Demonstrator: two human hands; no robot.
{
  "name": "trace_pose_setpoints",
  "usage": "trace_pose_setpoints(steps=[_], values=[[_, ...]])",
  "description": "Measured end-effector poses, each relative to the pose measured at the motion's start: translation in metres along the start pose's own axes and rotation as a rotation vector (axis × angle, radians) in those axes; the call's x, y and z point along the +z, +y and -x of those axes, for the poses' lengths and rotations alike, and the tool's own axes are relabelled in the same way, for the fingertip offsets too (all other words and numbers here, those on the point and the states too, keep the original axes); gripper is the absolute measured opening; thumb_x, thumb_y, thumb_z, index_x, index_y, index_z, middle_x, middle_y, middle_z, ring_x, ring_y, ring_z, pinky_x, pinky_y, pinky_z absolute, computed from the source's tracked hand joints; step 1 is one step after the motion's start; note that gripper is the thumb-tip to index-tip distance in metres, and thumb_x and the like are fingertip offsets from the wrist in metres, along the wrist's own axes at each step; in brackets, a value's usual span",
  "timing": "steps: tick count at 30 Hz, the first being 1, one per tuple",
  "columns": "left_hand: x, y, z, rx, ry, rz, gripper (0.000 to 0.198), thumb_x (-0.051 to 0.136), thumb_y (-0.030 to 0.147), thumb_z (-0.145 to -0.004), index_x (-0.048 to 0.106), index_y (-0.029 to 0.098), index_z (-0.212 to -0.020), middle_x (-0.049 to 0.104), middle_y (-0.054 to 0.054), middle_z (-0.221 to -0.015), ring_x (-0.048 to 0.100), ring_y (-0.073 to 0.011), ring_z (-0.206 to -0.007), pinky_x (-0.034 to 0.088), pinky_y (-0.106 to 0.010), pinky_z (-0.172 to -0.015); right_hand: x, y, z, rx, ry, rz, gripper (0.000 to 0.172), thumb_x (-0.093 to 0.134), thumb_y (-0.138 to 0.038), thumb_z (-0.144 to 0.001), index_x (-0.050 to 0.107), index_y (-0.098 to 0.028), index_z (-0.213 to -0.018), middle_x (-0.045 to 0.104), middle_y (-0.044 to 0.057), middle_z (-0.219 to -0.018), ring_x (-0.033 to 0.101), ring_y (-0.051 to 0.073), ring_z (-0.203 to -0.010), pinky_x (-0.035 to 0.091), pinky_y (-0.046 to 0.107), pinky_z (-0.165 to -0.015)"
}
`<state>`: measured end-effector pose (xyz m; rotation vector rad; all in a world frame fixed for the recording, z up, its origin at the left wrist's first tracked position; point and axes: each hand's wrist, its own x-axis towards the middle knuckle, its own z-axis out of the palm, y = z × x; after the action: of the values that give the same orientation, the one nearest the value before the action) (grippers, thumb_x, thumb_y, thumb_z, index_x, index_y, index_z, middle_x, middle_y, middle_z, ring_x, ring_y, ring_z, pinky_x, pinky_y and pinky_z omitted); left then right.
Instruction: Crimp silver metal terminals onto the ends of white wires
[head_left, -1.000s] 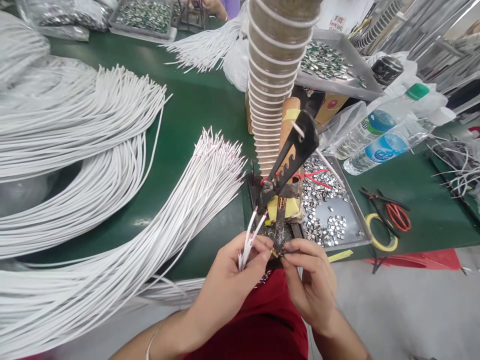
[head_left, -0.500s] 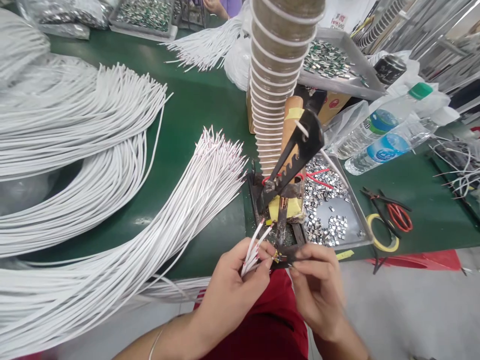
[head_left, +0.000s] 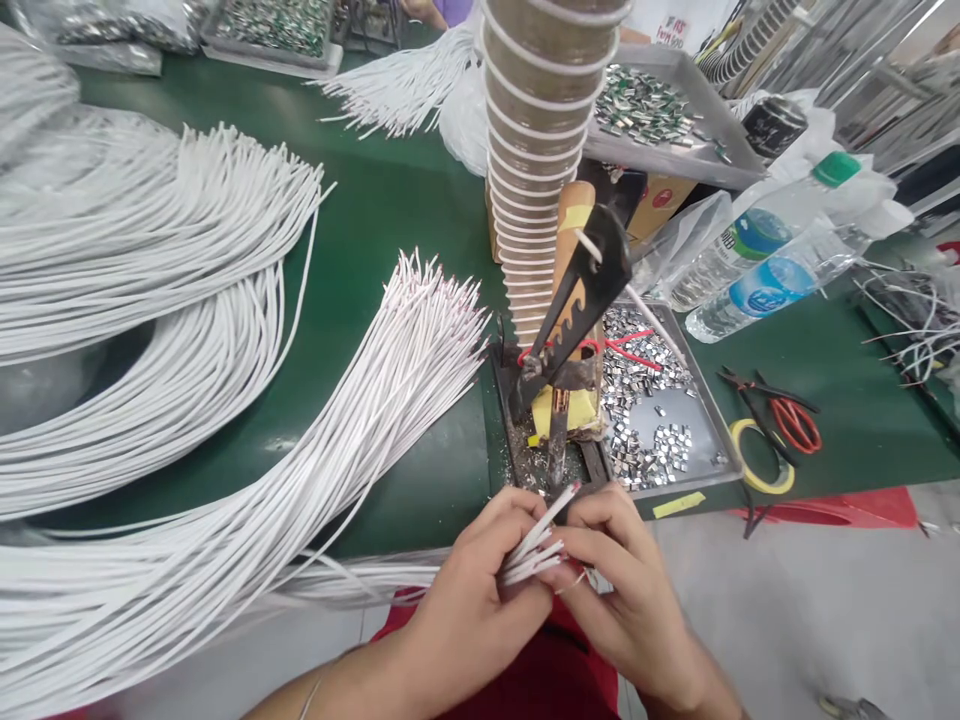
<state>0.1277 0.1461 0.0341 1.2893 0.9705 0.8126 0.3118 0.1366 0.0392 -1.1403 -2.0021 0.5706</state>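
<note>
My left hand (head_left: 480,590) is closed around a few short-looking white cable ends (head_left: 534,552), whose reddish tips point up and to the right. Against those tips, the bent fingers of my right hand (head_left: 626,590) pinch at the cables; exactly what lies between its fingertips is partly hidden. Just beyond both hands stands a soldering iron (head_left: 557,430) with a wooden handle, fixed tip-down in a black metal stand (head_left: 514,400). Beside it, a metal tray (head_left: 712,440) holds many small silver connector shells (head_left: 652,455).
A thick bundle of white cables (head_left: 390,390) lies to the left, with more bundles (head_left: 187,220) behind. A ribbed duct (head_left: 547,130) rises over the iron. Water bottles (head_left: 772,285), pliers (head_left: 780,400) and yellow tape (head_left: 742,470) are at right. Another person's hand (head_left: 424,10) shows at the far edge.
Both hands have drawn back from the iron's base toward me. My right hand has moved left and down, from beside the base onto the cable ends in my left hand.
</note>
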Motion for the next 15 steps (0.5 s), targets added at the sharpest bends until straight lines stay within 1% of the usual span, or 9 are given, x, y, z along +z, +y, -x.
trace_pose_setpoints(steps=[4,7,9,11,15], values=[[-0.005,-0.003,0.005,0.038,-0.071,0.002,0.02,0.057,0.002,-0.094,0.065,0.021,-0.094,0.06,-0.005,-0.105,0.062,-0.0202,-0.097,0.055,-0.029,-0.088,0.002,0.002,0.002,0.028,-0.027,-0.028,0.016,0.068,-0.013,-0.098,0.07,-0.024,-0.108,0.063,0.002,-0.093,0.06,0.018,-0.084,0.055,0.032,-0.073],[-0.01,-0.005,0.009,0.049,-0.079,0.026,0.018,0.051,0.009,-0.103,0.064,0.021,-0.097,0.06,-0.008,-0.111,0.063,-0.0216,-0.103,0.055,-0.032,-0.093,-0.003,0.004,0.003,0.059,-0.012,-0.016,0.013,0.068,-0.013,-0.097,0.069,-0.024,-0.104,0.062,0.002,-0.092,0.06,0.018,-0.085,0.056,0.032,-0.074],[-0.012,-0.005,0.011,0.043,-0.069,0.034,0.021,0.048,0.014,-0.108,0.064,0.021,-0.097,0.061,-0.008,-0.11,0.063,-0.0217,-0.102,0.054,-0.032,-0.092,-0.006,0.004,0.002,0.047,0.0,-0.02,0.011,0.069,-0.013,-0.097,0.069,-0.023,-0.101,0.063,0.002,-0.091,0.06,0.017,-0.083,0.055,0.032,-0.073],[-0.013,-0.006,0.012,0.031,-0.059,0.055,0.022,0.051,0.017,-0.109,0.066,0.021,-0.094,0.063,-0.008,-0.108,0.064,-0.0215,-0.099,0.054,-0.031,-0.09,-0.008,0.004,-0.001,0.015,0.011,-0.055,0.01,0.069,-0.014,-0.097,0.071,-0.024,-0.099,0.065,0.001,-0.088,0.06,0.017,-0.081,0.054,0.031,-0.071],[-0.011,-0.006,0.01,-0.017,-0.06,0.13,0.02,0.062,0.017,-0.105,0.074,0.022,-0.09,0.069,-0.006,-0.105,0.068,-0.0198,-0.095,0.053,-0.028,-0.089,-0.002,0.004,-0.004,-0.02,0.055,-0.145,0.009,0.069,-0.016,-0.099,0.072,-0.025,-0.099,0.067,0.0,-0.082,0.059,0.016,-0.077,0.053,0.03,-0.067]])
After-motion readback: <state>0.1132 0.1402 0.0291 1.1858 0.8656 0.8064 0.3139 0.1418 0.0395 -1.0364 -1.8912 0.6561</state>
